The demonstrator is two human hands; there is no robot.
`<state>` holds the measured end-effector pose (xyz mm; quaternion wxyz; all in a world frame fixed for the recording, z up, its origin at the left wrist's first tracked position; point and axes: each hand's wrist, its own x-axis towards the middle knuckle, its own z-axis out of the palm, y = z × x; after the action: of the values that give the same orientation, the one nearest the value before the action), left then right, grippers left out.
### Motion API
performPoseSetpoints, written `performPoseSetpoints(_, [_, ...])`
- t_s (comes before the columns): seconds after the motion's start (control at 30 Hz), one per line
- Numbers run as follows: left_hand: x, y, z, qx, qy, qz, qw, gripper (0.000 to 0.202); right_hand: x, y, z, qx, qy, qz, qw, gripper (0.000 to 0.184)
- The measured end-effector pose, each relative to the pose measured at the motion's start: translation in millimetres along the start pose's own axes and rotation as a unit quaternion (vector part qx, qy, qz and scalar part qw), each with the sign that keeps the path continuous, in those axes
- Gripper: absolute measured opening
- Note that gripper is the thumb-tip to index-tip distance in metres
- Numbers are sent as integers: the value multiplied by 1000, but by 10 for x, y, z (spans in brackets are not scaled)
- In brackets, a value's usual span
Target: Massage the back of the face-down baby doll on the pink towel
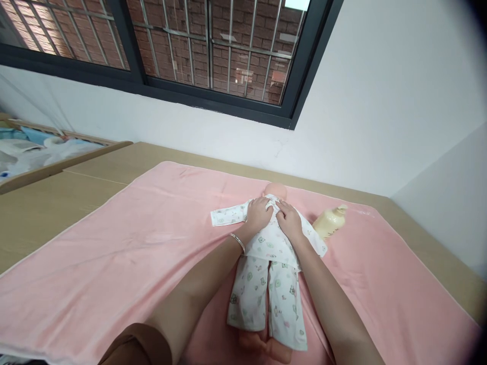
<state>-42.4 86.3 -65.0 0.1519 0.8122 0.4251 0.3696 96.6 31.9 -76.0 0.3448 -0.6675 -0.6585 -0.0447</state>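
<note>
The work right now seems to be fixing the top of the white shirt (268,243) on the doll (276,191), and the next move likely calls for small, gentle fingers so the cloth does not bunch up. The left grip (259,213) is on the shirt near the neck with its fingers bent, and the right grip (289,219) is just beside it, curled too. Both touch the cloth, but I cannot tell if they pinch it. The doll lies under them, head at 12 o'clock, and its feet (279,350) poke out of printed pants (283,296) at 6 o'clock. One sleeve (228,215) sticks out to 9 o'clock. A pale yellow bottle (329,223) lies at 3 o'clock. Below is a pink blanket (133,238) on a wooden surface (41,218). A barred window (228,103) is up at 11 o'clock.
</note>
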Motion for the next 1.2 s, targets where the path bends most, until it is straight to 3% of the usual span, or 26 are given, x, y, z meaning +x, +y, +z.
performPoseSetpoints(0.63, [4, 8, -9, -5, 5, -7, 1000, 26, -12, -11, 0, 9, 10, 1, 1000, 47])
performPoseSetpoints(0.93, [30, -14, -3, 34, -45, 3, 998, 34, 8, 13, -9, -18, -25, -5, 1000, 51])
performPoseSetpoints(1.2, [9, -22, 11, 7, -7, 20, 1000, 23, 30, 28, -9, -31, -37, -8, 999, 53])
